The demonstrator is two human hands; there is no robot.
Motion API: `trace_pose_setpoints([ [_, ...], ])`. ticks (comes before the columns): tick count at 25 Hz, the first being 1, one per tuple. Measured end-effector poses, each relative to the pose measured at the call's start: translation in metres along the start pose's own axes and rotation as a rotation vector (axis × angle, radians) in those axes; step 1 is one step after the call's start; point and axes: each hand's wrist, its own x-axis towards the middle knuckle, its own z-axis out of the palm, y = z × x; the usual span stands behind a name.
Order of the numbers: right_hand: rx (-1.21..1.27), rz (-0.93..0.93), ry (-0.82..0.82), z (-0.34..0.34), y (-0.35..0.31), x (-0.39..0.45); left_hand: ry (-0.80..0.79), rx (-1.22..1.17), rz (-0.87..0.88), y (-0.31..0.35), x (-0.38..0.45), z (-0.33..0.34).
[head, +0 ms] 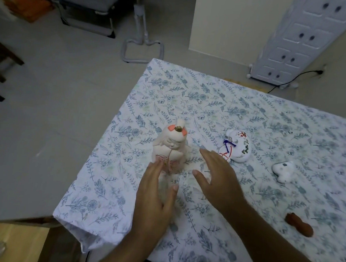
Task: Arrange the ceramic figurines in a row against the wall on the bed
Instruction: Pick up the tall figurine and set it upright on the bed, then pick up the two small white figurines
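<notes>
Your left hand (153, 199) reaches forward from the lower edge, palm down, fingers straight and close together, thumb spread out to the right. Your right hand (218, 179) is stretched out just beside it, open and flat, fingers pointing up and left, thumb apart. Both bare forearms angle inward; neither hand grips anything.

The bed (221, 105) wears a white sheet printed with blue-grey leaves and flowers, its near-left corner hanging loose over the edge. A pale doll figurine (172, 149) with orange hair pieces stands upright near the left edge. Right of it a white painted figurine (237, 147) lies on its side, then a small white animal figurine (284, 171), and nearer right a brown figurine (299, 224).
</notes>
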Motion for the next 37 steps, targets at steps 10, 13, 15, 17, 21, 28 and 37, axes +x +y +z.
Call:
trace_pose_setpoints([
  [10, -0.136, 0.340, 0.182, -0.079, 0.142, -0.026, -0.277, 0.223, 0.003, 0.062, 0.059, 0.147],
  [13, 0.051, 0.532, 0.187, -0.092, 0.184, -0.015, -0.249, 0.268, -0.163, 0.061, 0.098, 0.189],
  [15, 0.157, 0.591, 0.160, -0.090, 0.205, -0.010, -0.246, 0.325, -0.216, 0.056, 0.113, 0.208],
  [17, 0.251, 0.607, 0.192, -0.084, 0.219, -0.008, -0.212, 0.289, -0.247, 0.051, 0.118, 0.216],
  [21, 0.381, 0.534, 0.250, -0.081, 0.218, -0.011, -0.154, 0.010, -0.259, 0.065, 0.115, 0.218],
  [28, 0.158, 0.342, 0.200, -0.084, 0.204, 0.004, 0.015, 0.128, 0.069, 0.101, 0.100, 0.233],
  [37, 0.154, 0.304, 0.126, -0.068, 0.194, 0.016, -0.058, 0.143, 0.039, 0.091, 0.095, 0.234],
])
